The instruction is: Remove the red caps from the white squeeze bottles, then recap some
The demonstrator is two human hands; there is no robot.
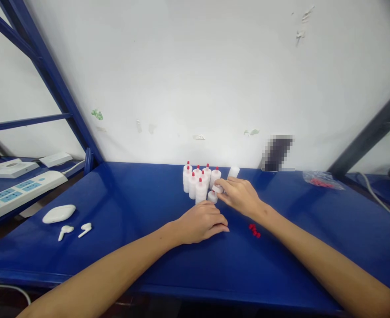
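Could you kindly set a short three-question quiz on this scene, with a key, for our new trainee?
1. Fill in: two white ____ lie on the blue table beside the white case.
2. What colour are the tips of the grouped white bottles? A) blue B) red C) green
3. True or false: the right hand is holding the white case.

Key:
1. earbuds
2. B
3. False: its fingers are on a white item at the edge of the bottle group.
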